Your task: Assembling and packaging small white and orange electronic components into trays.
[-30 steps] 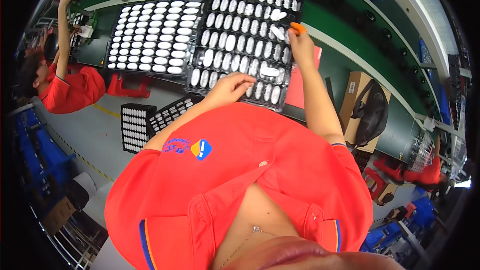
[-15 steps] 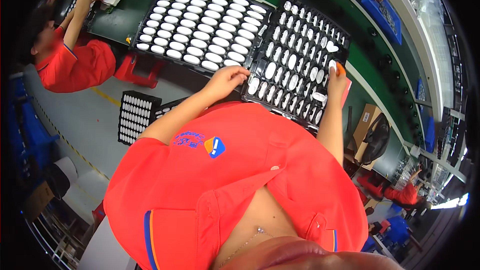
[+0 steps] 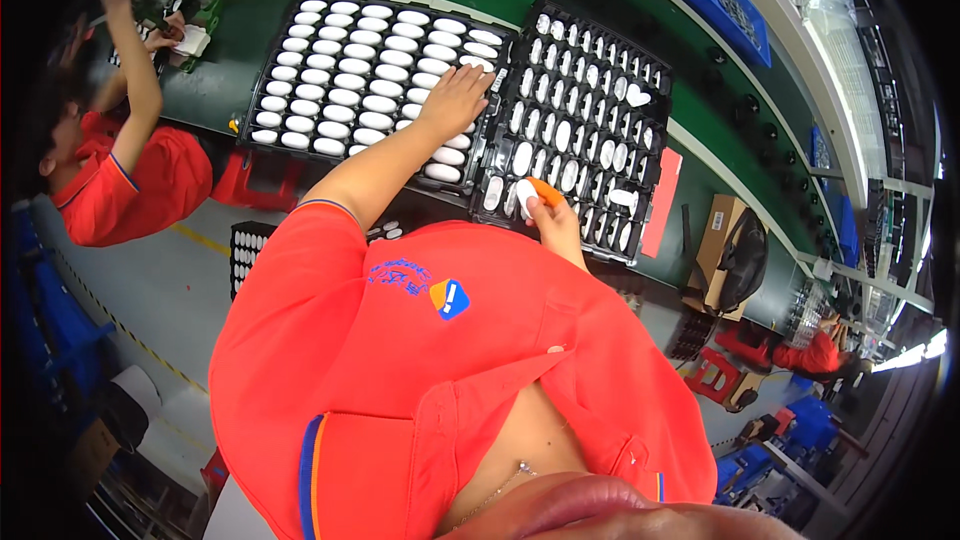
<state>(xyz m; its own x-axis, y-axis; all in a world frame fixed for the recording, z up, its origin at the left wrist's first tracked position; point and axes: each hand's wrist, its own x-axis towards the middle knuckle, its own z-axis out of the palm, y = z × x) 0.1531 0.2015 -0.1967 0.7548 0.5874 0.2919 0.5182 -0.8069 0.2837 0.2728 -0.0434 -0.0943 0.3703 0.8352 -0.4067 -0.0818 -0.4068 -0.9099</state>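
My left hand (image 3: 458,100) lies over the right columns of a black tray (image 3: 262,162) filled with rows of smooth white oval pieces (image 3: 335,113). Its fingers are stretched out, fingertips by the tray's right edge, covering some of the pieces. My right hand (image 3: 556,224) is closed at the near left part of a second black tray (image 3: 660,90). Between its fingers is a white oval piece (image 3: 526,198), tilted. Something orange (image 3: 545,191) shows at those fingers; I cannot tell whether it is worn or held. Most white pieces in this tray stand on edge.
A white heart-shaped piece (image 3: 638,95) rests on the right tray. Beside that tray lies a red sheet (image 3: 662,202). A blue bin (image 3: 727,5) of small parts is at the far right, a cardboard box (image 3: 718,245) nearer. Another person in red (image 3: 140,180) works on the left.
My left hand has moved up from the gap between the trays onto the left tray, its fingers straightening. My right hand has come leftward and nearer across the right tray, a white piece in its fingers.
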